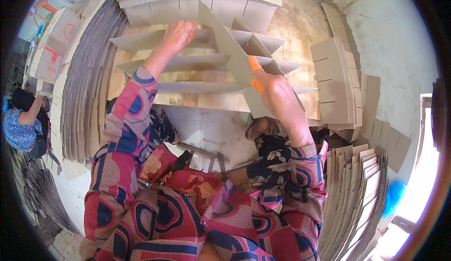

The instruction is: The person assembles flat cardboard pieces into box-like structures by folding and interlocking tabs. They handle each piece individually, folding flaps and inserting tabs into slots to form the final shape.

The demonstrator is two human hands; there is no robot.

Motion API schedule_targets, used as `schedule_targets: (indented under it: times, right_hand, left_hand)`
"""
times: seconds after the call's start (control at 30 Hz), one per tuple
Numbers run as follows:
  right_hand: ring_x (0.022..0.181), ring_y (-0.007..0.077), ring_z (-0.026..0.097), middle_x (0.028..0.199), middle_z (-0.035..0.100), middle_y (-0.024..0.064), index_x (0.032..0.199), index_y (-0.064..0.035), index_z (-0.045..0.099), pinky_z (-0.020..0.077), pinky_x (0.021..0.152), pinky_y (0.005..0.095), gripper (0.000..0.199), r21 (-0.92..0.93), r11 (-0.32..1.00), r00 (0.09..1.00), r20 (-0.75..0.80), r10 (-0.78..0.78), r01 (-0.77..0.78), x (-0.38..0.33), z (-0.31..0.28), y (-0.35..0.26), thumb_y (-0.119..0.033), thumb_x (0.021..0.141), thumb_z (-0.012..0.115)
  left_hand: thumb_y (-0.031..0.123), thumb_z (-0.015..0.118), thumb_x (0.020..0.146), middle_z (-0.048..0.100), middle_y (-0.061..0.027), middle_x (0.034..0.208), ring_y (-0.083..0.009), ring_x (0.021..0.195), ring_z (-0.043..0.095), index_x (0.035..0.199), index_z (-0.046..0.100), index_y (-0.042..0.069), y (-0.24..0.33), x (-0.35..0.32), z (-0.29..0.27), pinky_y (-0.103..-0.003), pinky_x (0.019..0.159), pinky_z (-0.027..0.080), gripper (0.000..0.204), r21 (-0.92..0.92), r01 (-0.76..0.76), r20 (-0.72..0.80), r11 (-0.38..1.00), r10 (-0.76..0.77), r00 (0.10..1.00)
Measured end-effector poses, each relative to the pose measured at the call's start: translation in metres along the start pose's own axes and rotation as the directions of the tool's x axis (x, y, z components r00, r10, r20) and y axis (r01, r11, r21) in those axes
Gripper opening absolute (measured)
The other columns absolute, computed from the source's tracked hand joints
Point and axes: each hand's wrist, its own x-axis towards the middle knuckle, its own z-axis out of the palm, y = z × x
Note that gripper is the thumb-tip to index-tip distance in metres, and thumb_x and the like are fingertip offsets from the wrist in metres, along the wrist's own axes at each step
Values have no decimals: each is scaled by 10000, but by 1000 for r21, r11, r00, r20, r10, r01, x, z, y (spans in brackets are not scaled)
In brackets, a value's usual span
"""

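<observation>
Several long grey cardboard divider strips (188,64) stand on edge, running left to right on the wooden board in front of me. A shorter strip (260,46) crosses them at the right. Another cardboard divider strip (228,42) slants across them, its far end raised. My right hand (279,94), with orange covers on its fingers, grips this slanting strip at its near part. My left hand (177,38) is closed beside its far end, over the farthest long strip; its fingertips, one with an orange cover, are partly hidden. Which of the two strips it pinches I cannot tell.
Slotted cardboard stacks stand at the board's far edge (202,3), along its left (87,82) and at its right (333,82). More sheets (352,195) stand at my lower right. A printed carton (54,45) and another person (26,125) are at far left.
</observation>
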Motion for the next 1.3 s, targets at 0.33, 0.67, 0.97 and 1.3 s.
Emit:
schedule_targets:
  times: [0.33,0.67,0.97,1.3]
  right_hand:
    - [730,389,635,746,628,213,1365,-38,431,483,622,478,535,-203,978,994,92,64,-44,14,5,4,-19,836,507]
    - [771,395,640,760,648,175,1300,-77,469,494,664,494,469,-210,975,992,93,87,-66,19,-11,0,-90,842,569]
    - [745,371,654,755,649,189,1173,-14,540,518,632,461,324,-249,967,998,38,55,-43,3,-7,0,-73,855,549]
    - [779,337,671,831,675,174,1051,-75,648,532,672,445,199,-220,975,990,132,53,-23,-13,-3,30,-112,881,551]
  left_hand:
    - [-17,647,703,606,-178,678,-388,696,616,810,607,31,-1,8,-2,-463,622,489,124,-6,-131,25,991,131,991]
    - [291,748,764,660,-169,894,-346,842,612,1083,619,6,42,8,-38,-424,735,482,447,16,-86,-42,996,87,995]
    - [137,725,752,624,-147,779,-336,749,577,949,658,22,125,-72,-28,-418,678,462,238,-313,-177,110,933,220,969]
    - [119,757,719,640,-159,786,-323,707,583,944,672,15,118,-72,-22,-413,638,470,261,-400,-175,2,900,192,981]
